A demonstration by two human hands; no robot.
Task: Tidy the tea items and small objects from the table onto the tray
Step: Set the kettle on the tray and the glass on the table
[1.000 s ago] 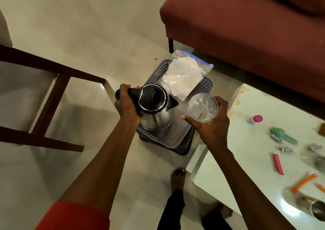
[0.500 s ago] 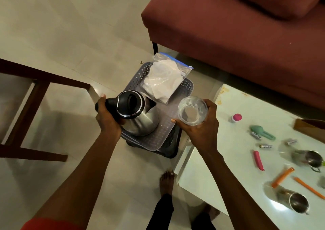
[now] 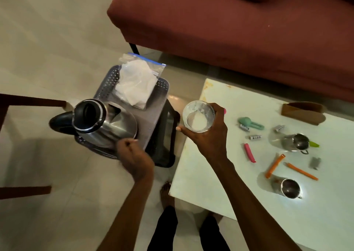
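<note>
A steel kettle [image 3: 107,124] with a black lid and handle stands on the near left part of the grey perforated tray [image 3: 153,114]. A zip bag of white paper [image 3: 137,84] lies at the tray's far end. My left hand [image 3: 134,156] is off the kettle, just in front of its base, with its fingers curled and nothing in them. My right hand [image 3: 208,141] holds a clear glass [image 3: 198,118] with a white film inside, over the gap between the tray and the white table [image 3: 206,183].
On the table lie a mint scoop [image 3: 249,123], a pink clip [image 3: 250,153], two orange sticks [image 3: 274,165], small wrapped pieces [image 3: 254,137], two steel cups [image 3: 298,142] and a brown holder [image 3: 302,111]. A maroon sofa [image 3: 229,30] is behind, a wooden chair [image 3: 28,105] at left.
The kettle has come down onto the tray and my left hand has let go of its handle and drawn back. My right hand with the glass has shifted slightly toward the table.
</note>
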